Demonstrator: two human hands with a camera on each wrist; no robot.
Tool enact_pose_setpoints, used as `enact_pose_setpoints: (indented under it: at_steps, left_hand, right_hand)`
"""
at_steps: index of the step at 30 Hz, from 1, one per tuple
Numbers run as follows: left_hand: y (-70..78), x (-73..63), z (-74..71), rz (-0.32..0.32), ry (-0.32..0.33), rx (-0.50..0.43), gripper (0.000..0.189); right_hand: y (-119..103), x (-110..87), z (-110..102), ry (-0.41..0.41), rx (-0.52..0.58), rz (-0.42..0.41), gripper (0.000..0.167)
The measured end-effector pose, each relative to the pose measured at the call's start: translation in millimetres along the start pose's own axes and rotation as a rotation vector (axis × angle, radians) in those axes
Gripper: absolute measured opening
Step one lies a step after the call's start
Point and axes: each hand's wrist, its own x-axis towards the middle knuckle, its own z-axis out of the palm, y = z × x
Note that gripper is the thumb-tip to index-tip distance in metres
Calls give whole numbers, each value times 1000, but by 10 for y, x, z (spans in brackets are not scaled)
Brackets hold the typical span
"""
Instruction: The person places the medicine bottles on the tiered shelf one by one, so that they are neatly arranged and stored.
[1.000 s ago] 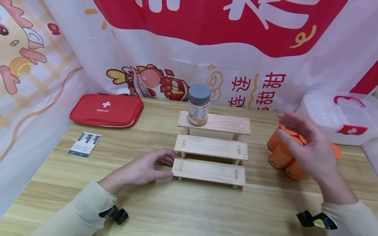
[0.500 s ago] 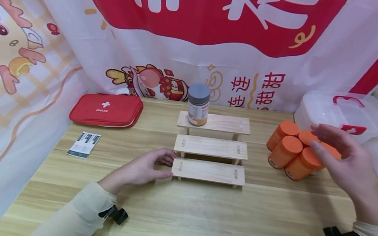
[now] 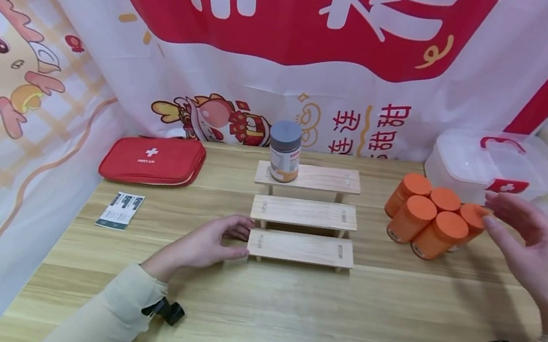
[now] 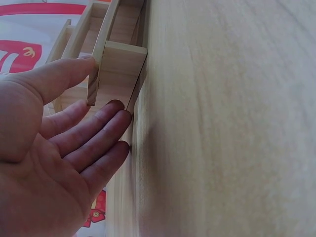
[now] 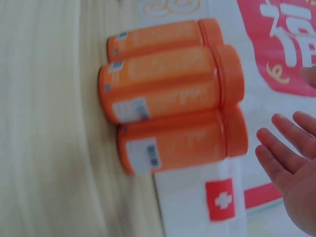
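Three narrow wooden steps make up a small display stand [image 3: 300, 248] on the table. At its left end, my left hand [image 3: 211, 242] holds the lowest step [image 4: 102, 44] lightly between thumb and index finger; the other fingers stretch out relaxed. On the top step, toward its left side, stands a grey-capped bottle [image 3: 284, 152]. My right hand [image 3: 543, 255] is raised and holds nothing, its fingers loosely bent. Close to its left, several orange bottles [image 3: 412, 219] stand upright in a cluster. In the right wrist view these orange bottles [image 5: 168, 84] appear sideways and apart from the fingertips.
A clear plastic first-aid box [image 3: 459, 165] with a red handle stands behind the orange bottles. At the back left lies a red first-aid pouch [image 3: 152, 160], with a small printed card [image 3: 120, 210] in front of it. Printed cloth [image 3: 245, 70] hangs behind the table [image 3: 286, 321].
My right hand has moved right and slightly toward me, off from over the orange bottles, so they show more fully. The left hand stays at the stand.
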Motion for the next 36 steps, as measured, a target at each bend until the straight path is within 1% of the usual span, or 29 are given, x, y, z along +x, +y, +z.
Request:
enact_pose_setpoints:
  at_steps: [4,7,9,12,15,18,22,28,32,36]
  left_hand:
    - [-1,-3,-1,-2,3,3,52]
    - [2,-4,-3,-4,5,7,53]
    - [3,-4,-5,-5,5,10,53]
    - [3,-6,-7,-8,5,10,53]
    - [3,-8,-8,-12,5,5,52]
    - [6,-11,-9,-14,5,5,52]
    - [12,-11,-9,-7,6,7,52]
    - [11,-15,-9,-4,7,11,51]
    - [11,-12,-8,-7,6,12,51]
    - [18,-5,-8,-9,3,9,51]
  right_hand:
    - [149,-14,-53,-18,1,37,56]
    - [262,-19,-85,-44,26,57,61]
    - [342,-15,-99,-79,52,58,64]
    - [456,-3,-107,-143,55,46,68]
    - [561,12,-101,-208,33,36,73]
    - [637,23,-90,-246,9,47,76]
    - [684,43,-64,-261,-21,55,76]
    - [676,92,-17,-288,-54,48,73]
    - [667,113,4,-286,-73,72,69]
    - [679,121,26,-279,-109,127,68]
